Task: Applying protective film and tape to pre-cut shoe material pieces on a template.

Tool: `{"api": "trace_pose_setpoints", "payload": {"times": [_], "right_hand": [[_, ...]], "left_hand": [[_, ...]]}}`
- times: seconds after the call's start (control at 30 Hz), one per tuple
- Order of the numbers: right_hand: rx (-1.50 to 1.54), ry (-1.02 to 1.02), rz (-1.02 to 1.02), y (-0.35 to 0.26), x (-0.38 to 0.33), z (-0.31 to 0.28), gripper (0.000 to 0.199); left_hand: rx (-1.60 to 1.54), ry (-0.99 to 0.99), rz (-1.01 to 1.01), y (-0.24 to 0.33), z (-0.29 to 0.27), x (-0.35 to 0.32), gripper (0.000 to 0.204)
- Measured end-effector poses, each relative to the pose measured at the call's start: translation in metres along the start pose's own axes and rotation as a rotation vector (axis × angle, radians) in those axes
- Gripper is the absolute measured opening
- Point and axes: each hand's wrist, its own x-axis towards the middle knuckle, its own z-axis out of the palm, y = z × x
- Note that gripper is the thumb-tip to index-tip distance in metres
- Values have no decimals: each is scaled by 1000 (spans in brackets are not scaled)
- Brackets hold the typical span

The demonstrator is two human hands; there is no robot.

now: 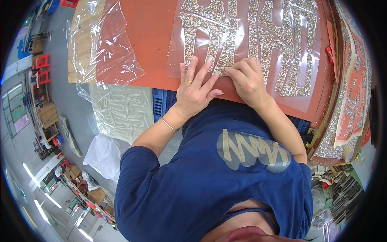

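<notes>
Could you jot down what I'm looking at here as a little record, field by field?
Surface: orange-red board
Work piece: clear film sheet carrying glittery cut-out shapes, lying flat on the board
Left hand: flat, fingers spread, pressing on the sheet's near edge
Right hand: fingertips pinched at the sheet's near edge, beside the left hand
Nearby: crumpled clear plastic film to the left

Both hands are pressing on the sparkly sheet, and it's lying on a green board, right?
Not quite. The head view shows the left hand and right hand pressing on the sparkly sheet, but the board under it is orange-red, not green.
</notes>
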Motion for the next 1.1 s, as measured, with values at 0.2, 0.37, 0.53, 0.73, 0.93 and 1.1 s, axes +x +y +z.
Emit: {"api": "trace_pose_setpoints", "payload": {"times": [0.2, 0.37, 0.53, 0.73, 0.93, 1.1], "right_hand": [[9, 88, 282, -2, -30, -74, 21], [-450, 319, 637, 19, -128, -173, 20], [-979, 5, 1073, 38, -282, -273, 21], [-723, -26, 1296, 34, -308, -274, 22], [-810, 225, 809, 37, -219, -233, 13], [-75, 68, 301, 15, -71, -99, 12]], "left_hand": [[16, -149, 43, -1, -4, 0, 47], [-56, -209, 81, 0, -11, -1, 63], [-189, -111, -82, -13, -10, 4, 73], [-51, -72, 13, 0, -17, 15, 64], [-68, -260, 12, 34, -2, 10, 71], [12, -314, 54, 39, 13, 7, 80]]}}
